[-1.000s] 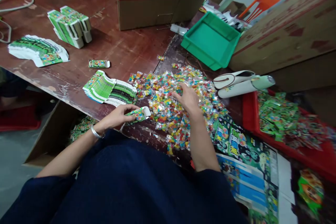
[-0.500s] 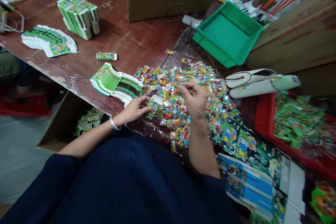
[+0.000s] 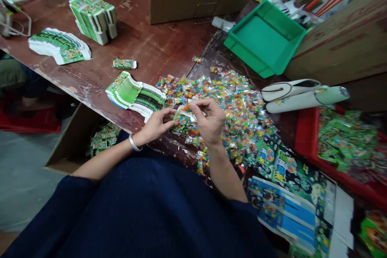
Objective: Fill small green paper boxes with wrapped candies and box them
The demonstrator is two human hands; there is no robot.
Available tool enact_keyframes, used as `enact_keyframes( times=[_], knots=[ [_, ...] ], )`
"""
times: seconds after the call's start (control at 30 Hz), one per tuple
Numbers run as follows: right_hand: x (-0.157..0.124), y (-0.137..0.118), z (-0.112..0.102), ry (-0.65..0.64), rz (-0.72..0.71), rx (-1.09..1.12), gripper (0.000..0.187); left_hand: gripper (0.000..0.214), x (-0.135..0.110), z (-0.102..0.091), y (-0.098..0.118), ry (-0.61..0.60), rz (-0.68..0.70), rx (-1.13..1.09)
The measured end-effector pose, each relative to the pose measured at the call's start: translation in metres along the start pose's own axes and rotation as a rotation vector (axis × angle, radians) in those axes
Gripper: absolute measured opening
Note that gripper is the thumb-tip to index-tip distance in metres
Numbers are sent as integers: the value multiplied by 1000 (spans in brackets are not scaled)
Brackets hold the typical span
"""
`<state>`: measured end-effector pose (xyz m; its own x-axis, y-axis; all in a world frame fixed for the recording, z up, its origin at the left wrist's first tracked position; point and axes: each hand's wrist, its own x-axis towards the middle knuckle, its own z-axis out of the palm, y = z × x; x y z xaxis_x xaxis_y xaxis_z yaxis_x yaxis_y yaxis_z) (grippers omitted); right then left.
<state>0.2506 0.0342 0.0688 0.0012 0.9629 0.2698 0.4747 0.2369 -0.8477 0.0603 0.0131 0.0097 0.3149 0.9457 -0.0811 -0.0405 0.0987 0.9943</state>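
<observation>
My left hand (image 3: pixel 161 124) is closed on a small green candy box (image 3: pixel 180 123), whose white end flaps stand open toward the right. At that open end, my right hand (image 3: pixel 211 119) pinches a small candy packet (image 3: pixel 186 107) with orange showing in it. Beneath and beyond both hands spreads a heap of clear candy packets (image 3: pixel 238 105) filled with bright sweets. To the left of the heap lies a fanned row of flat green cartons (image 3: pixel 128 92). A single small box (image 3: pixel 124 63) rests on its side just behind that row.
Stacked green boxes (image 3: pixel 93 18) and another fan of cartons (image 3: pixel 60 46) occupy the far left. A green tray (image 3: pixel 266 36), a white pouch (image 3: pixel 290 96) and a red crate of green packets (image 3: pixel 308 133) are on the right. A large cardboard box (image 3: pixel 184 0) stands behind.
My right hand has moved left from over the heap to the mouth of the candy box, carrying the candy packet. My left hand still holds the box in nearly the same place.
</observation>
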Motion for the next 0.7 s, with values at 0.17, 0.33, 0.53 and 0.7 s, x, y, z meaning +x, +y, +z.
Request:
enact_keyframes(
  times=[0.17,0.33,0.53,0.7],
  knots=[
    [5,6,2,-68,-191,-219,17,32,-5,2,6,25,72,15],
    [-2,12,3,-283,-186,-11,20,53,-8,0,11,134,105,22],
    [-25,21,22,-114,101,247,45,43,-11,2,22,174,175,57],
    [-23,26,24,-147,105,240,27,36,-9,0,20,62,151,14]
  ],
)
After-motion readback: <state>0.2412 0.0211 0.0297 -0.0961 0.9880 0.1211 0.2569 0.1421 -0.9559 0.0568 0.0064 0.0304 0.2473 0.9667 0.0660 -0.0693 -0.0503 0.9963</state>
